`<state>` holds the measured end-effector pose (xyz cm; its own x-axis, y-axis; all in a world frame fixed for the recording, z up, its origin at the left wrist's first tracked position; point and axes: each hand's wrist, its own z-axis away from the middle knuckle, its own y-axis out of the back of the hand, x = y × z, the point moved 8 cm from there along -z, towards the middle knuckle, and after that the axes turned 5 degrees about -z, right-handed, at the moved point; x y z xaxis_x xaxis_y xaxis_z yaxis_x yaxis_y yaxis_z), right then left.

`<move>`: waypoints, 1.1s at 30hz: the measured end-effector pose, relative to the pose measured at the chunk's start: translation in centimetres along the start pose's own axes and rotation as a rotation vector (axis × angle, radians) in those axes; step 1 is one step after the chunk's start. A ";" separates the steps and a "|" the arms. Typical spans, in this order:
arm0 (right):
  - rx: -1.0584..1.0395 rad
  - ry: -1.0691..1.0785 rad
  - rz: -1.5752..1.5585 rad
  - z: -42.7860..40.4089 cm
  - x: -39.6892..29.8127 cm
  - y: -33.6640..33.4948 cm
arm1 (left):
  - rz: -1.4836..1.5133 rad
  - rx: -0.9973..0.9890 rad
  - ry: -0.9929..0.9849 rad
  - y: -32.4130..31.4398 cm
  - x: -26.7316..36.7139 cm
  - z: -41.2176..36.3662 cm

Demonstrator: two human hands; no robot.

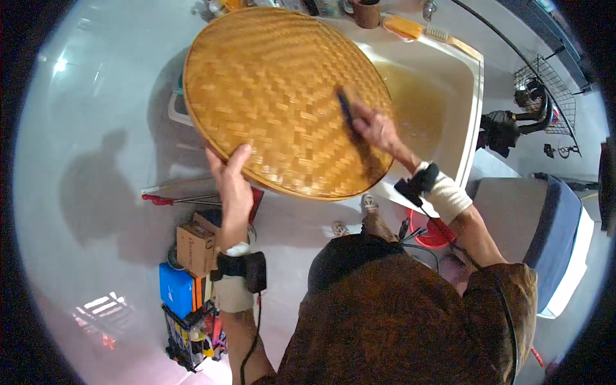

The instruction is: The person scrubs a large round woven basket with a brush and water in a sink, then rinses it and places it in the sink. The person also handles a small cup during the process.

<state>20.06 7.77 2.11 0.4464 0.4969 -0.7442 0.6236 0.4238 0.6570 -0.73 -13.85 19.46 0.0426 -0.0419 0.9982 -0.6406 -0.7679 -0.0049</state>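
Note:
A large round tray of woven bamboo (pixel 269 101) is held tilted in front of me, its broad woven face towards me. My left hand (pixel 231 178) grips its lower left rim, thumb on the face and fingers behind it. Over the right part of the weave, my right hand (pixel 375 126) holds a narrow dark tool (pixel 344 108), blurred by motion, perhaps a brush. Whether the tool touches the weave I cannot tell. Beyond the tray, and partly hidden by it, is a white basin (pixel 473 108) holding brownish water (pixel 423 106).
A brown mug (pixel 366 14), an orange block-like item (pixel 403 27) and a wooden-handled brush (pixel 455 42) line the basin's back edge. Below are a red plastic tub (pixel 429 233) and cables. Cardboard (pixel 195 245) and blue boxes (pixel 176 288) stand left. A wire basket (pixel 553 96) hangs right.

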 end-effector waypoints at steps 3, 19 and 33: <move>0.002 0.103 -0.440 1.0 -2.9 -0.4 | 0.029 0.002 0.038 0.1 2.1 -2.3; -0.019 -0.225 0.026 -1.2 8.1 -0.4 | -0.063 0.079 -0.039 -2.0 5.6 -3.9; -0.003 -0.646 -1.004 1.7 12.7 -2.2 | -0.130 0.159 -0.072 0.4 5.4 -4.0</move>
<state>25.48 11.86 -9.00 0.0015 -0.5303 -0.8478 0.8775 0.4072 -0.2532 -3.88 -11.82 25.07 0.1753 0.0232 0.9842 -0.4973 -0.8607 0.1089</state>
